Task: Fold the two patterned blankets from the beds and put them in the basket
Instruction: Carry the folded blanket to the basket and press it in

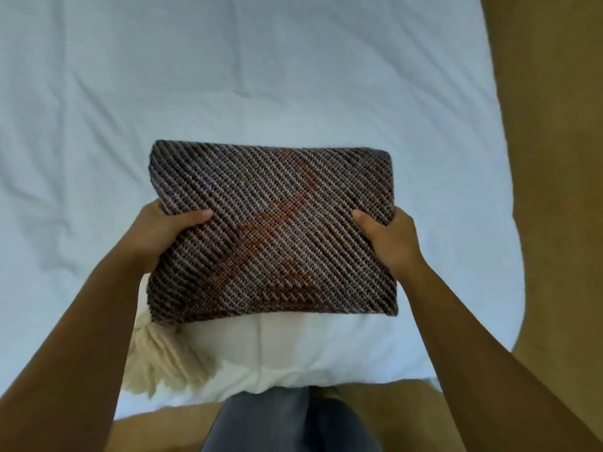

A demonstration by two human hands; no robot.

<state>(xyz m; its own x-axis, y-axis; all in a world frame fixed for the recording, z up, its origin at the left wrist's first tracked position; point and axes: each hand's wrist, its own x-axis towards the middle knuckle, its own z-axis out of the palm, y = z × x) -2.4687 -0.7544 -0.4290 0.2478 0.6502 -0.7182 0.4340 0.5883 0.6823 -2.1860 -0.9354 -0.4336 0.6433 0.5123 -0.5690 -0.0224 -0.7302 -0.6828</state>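
head view: my left hand point(163, 234) and right hand point(393, 239) pinch opposite sides of the folded blanket point(274, 223), thumbs on top, so the layers hold together over the bed point(228, 76) beneath.

Blanket point(274, 230): coarse knitted cloth, matt, ribbed in raised diagonal rows of dark, grey and rust yarn. Fringe point(156, 353) at its near-left corner — loose cream yarn strands. Bed sheet point(228, 76): white woven cloth, matt, lightly creased. Floor point(554, 158) — smooth, matt tan surface.

blanket point(274, 230): 1 | left hand point(163, 231) + right hand point(393, 241): 2 | bed point(228, 76): 1 | fringe point(160, 353): 1
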